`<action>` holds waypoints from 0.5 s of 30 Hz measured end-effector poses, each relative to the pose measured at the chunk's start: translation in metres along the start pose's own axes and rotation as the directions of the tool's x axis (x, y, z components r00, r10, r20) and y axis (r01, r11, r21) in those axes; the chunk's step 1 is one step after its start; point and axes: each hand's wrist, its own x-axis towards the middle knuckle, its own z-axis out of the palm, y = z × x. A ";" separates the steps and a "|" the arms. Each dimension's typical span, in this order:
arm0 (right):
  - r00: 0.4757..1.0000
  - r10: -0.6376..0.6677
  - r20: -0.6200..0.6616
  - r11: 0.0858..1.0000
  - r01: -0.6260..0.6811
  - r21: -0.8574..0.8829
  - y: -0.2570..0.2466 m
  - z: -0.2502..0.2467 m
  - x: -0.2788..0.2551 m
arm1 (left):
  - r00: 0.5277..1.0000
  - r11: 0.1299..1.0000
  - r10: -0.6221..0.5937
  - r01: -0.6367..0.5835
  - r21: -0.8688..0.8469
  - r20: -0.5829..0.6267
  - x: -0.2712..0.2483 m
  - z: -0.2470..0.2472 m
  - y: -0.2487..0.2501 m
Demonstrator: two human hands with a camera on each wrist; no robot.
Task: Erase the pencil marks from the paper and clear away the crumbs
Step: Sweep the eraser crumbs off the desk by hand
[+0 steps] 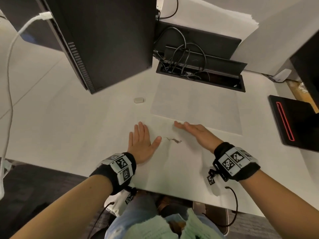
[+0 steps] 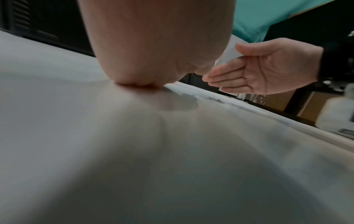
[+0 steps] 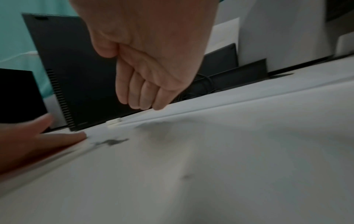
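Note:
A white sheet of paper (image 1: 172,166) lies on the desk near its front edge. A small dark heap of eraser crumbs (image 1: 175,140) sits on it between my hands; the crumbs (image 3: 112,142) also show in the right wrist view. My left hand (image 1: 140,140) lies flat on the paper's left side, fingers straight, thumb pointing at the crumbs. My right hand (image 1: 193,131) stands on its edge just right of the crumbs, fingers straight and together, holding nothing. A white eraser (image 1: 139,100) lies on the desk, far left of the paper.
A second sheet (image 1: 196,104) lies farther back. Behind it is an open cable tray (image 1: 200,78) with black cords. A black computer tower (image 1: 107,40) stands at the back left, a black pad with a red line (image 1: 293,121) at the right.

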 end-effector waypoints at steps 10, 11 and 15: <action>0.992 0.124 0.014 0.982 -0.121 -0.148 0.015 -0.006 -0.001 | 0.975 0.851 0.219 -0.167 -0.499 0.048 -0.020 0.000 0.027; 0.991 0.122 0.051 0.977 -0.111 -0.184 0.014 -0.002 0.000 | 0.984 0.829 0.176 -0.171 -0.532 -0.042 -0.023 -0.006 0.020; 0.968 0.104 0.227 0.957 -0.035 -0.289 0.011 0.023 0.002 | 0.972 0.932 -0.026 -0.061 -0.357 -0.234 -0.014 -0.024 -0.018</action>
